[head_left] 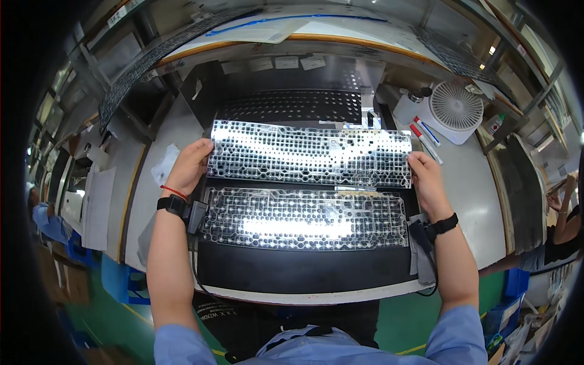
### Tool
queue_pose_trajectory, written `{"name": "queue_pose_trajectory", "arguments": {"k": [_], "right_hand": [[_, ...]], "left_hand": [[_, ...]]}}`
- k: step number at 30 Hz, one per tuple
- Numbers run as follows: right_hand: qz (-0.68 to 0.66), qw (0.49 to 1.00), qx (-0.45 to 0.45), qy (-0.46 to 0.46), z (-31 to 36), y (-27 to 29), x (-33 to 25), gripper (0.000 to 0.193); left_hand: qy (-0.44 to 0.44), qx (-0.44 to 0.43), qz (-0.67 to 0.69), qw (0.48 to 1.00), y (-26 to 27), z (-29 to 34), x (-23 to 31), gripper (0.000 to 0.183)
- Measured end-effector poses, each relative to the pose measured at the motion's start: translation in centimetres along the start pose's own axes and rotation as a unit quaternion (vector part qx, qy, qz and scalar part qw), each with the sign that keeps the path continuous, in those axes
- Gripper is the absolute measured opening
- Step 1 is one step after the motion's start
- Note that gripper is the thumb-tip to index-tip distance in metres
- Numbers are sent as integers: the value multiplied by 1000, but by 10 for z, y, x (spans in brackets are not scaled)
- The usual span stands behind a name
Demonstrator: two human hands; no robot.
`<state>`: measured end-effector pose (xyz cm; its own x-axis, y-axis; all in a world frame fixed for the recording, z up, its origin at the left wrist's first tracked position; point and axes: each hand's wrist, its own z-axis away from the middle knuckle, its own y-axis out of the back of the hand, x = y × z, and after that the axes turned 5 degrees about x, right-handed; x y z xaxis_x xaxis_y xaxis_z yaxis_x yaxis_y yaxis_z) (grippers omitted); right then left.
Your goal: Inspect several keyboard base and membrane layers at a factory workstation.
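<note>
Between my two hands is a clear, glossy keyboard membrane sheet [310,155], patterned with rows of dark dots and fine traces. My left hand [192,163] pinches its left edge, thumb on top. At the opposite end, my right hand [427,177] is closed on the right edge. Closer to me, a second, similar membrane sheet [307,220] lies flat on a black board [304,267]. Strong glare whitens parts of both sheets. Behind the held one, a dark panel with rows of holes [289,104] is partly covered.
At the right back stand a white fan [456,104] and a bottle [409,104], with red and blue markers [426,137] nearby. A shelf [316,38] spans the far side. Crumpled plastic [165,164] lies left. Other people [52,222] are at both sides.
</note>
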<state>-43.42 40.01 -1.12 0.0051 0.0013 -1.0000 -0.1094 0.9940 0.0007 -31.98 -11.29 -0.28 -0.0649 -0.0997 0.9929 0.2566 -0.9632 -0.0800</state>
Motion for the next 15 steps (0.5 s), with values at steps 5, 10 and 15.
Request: {"name": "queue_pose_trajectory", "arguments": {"k": [5,10,15], "right_hand": [[-12,1000,0,22,0,3,2,17],[-28,999,-5,24,5,1,-6,17],[-29,998,27,44,10,1,-16,19]], "left_hand": [[-9,3,19,1000,4,-2,-4,15],[-4,8,-21,1000,14,-2,-4,17],[-14,12,3,1000,16,-3,-5,27]]}}
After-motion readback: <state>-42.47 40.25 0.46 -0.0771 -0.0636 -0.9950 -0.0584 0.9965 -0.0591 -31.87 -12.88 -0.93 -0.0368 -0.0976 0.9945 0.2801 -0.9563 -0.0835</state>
